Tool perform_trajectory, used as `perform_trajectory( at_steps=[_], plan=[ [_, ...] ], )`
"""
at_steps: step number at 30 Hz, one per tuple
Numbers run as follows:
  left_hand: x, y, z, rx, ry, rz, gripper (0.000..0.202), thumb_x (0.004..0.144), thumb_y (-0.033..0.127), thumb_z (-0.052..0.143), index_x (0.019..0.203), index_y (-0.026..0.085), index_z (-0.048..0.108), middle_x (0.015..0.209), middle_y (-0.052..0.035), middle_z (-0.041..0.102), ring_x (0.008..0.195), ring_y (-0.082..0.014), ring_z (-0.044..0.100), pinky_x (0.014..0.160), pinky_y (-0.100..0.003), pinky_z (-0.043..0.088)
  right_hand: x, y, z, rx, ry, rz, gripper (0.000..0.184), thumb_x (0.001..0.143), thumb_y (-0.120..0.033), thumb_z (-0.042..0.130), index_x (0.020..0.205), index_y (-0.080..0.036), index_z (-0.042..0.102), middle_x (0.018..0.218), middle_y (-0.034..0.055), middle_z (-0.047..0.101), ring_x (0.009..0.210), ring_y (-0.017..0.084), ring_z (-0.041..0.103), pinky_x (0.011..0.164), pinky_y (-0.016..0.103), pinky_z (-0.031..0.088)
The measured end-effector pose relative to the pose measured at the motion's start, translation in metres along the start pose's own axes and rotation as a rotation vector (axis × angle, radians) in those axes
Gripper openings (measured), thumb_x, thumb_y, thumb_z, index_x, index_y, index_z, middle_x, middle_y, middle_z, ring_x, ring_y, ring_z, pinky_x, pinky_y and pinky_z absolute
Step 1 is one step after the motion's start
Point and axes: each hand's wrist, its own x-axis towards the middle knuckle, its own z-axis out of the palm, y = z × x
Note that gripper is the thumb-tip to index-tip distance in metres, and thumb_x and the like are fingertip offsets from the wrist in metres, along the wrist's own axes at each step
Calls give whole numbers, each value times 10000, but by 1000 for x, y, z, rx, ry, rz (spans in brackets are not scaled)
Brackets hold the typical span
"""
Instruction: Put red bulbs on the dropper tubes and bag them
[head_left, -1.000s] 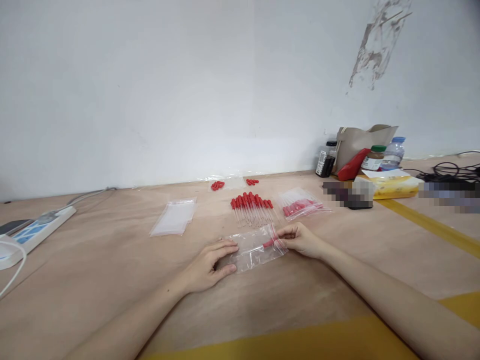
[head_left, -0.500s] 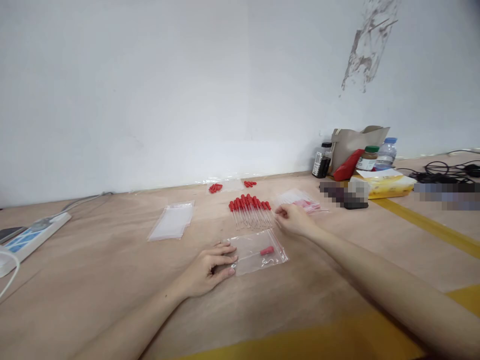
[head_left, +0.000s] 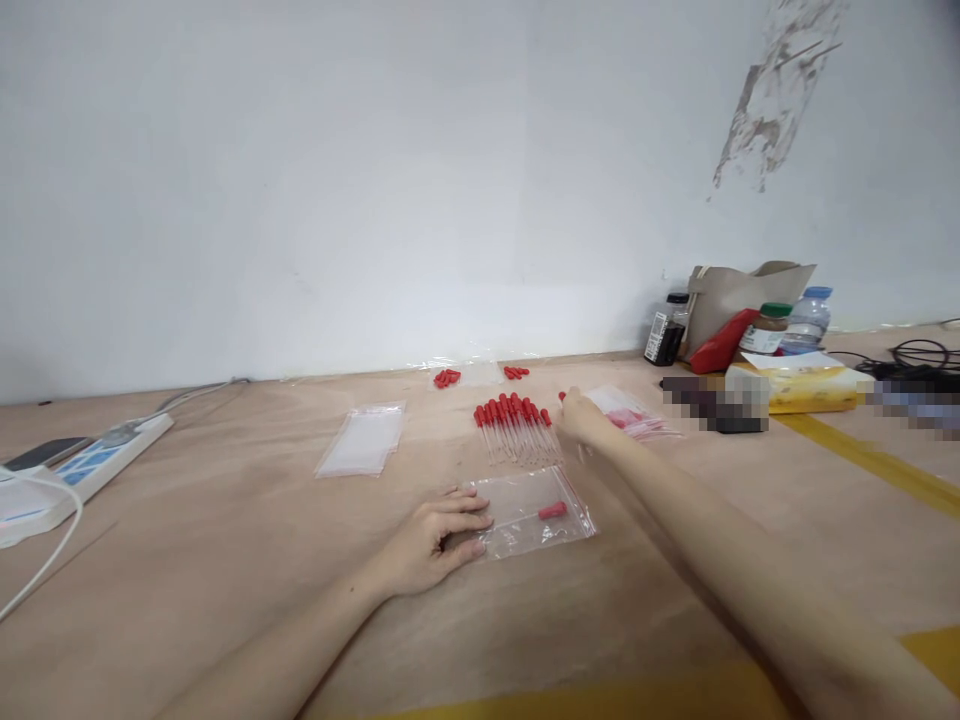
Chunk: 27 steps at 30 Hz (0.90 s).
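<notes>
My left hand [head_left: 439, 540] lies on the table with its fingers spread, the tips resting on the left edge of a clear zip-lock bag [head_left: 517, 540]. Inside that bag is a red-bulbed dropper [head_left: 553, 510], lying on its side. Right of a row of several droppers [head_left: 514, 412] with red bulbs and clear tubes, my right hand [head_left: 589, 420] is closed around a single dropper [head_left: 562, 396]. Its red bulb shows at the fingertips and part of a clear tube below the hand. Beyond the right hand lies a pile of filled bags [head_left: 637, 415] with reddish contents.
A stack of flat clear bags [head_left: 361, 440] lies at the left. Loose red bulbs [head_left: 447, 378] sit near the wall. A power strip [head_left: 97, 470] and phone [head_left: 49, 455] are far left. Bottles [head_left: 666, 335], a grey bag [head_left: 739, 300] and a yellow tissue pack [head_left: 814, 385] stand right.
My right hand has closed on a dropper and lifted it slightly away from the row's right end. My left hand stays on the bag. The whole view has shifted a little.
</notes>
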Motion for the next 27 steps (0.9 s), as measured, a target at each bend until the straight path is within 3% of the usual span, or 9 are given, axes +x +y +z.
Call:
perform_trajectory(
  at_steps=[3,7,10,14,19,21,24,27],
  plan=[
    [1,3,-3,52,-38,0,335,858,354,464,1181,293,527,1262,-30,499,1211,-214,391,1019,-425,299,-20,19,-14,207,89,-84,522,768,-151,407,1260,-55,265,866,138,609,760,196,608,646,264,446],
    [2,6,-6,140,-87,7,334,880,344,418,1206,328,493,1296,-5,460,1234,-214,352,1018,-433,294,-50,49,-8,794,145,-50,529,738,-226,449,1213,-150,228,585,-64,473,399,114,488,398,229,415],
    [2,5,-6,156,-92,4,337,882,344,412,1212,337,483,1299,-1,454,1234,-216,348,1011,-433,303,-68,58,8,1091,230,-12,537,670,-272,547,1113,-207,251,607,-89,449,403,101,493,381,232,444],
    [2,3,-5,161,-101,3,337,885,345,406,1214,344,478,1301,0,451,1233,-219,349,1009,-437,305,-81,53,24,1315,241,75,532,597,-288,640,979,-242,273,604,-100,475,460,106,540,445,248,499],
    [2,5,-5,139,-69,-5,392,873,357,425,1263,308,427,1298,-16,455,1215,-211,377,1024,-420,293,-95,43,28,1429,29,63,494,608,-345,659,931,-235,302,629,-85,533,534,104,592,551,254,521],
    [1,7,-5,119,-49,-20,425,867,361,437,1284,289,398,1299,-26,454,1206,-212,388,1017,-412,309,-99,43,27,1394,-68,22,468,624,-390,645,922,-228,323,657,-75,548,508,99,587,503,240,506],
    [1,8,-5,102,-34,-40,446,864,363,438,1297,278,374,1305,-31,447,1205,-220,386,1001,-413,330,-103,46,22,1245,-238,-86,416,654,-440,616,899,-212,369,719,-50,570,377,55,496,329,173,378],
    [1,8,-5,111,-40,-44,451,866,364,434,1302,276,362,1310,-31,441,1210,-216,380,1004,-410,325,-103,50,19,1101,-316,-173,377,658,-435,626,872,-192,435,722,-37,574,333,18,395,292,149,255]
  ],
)
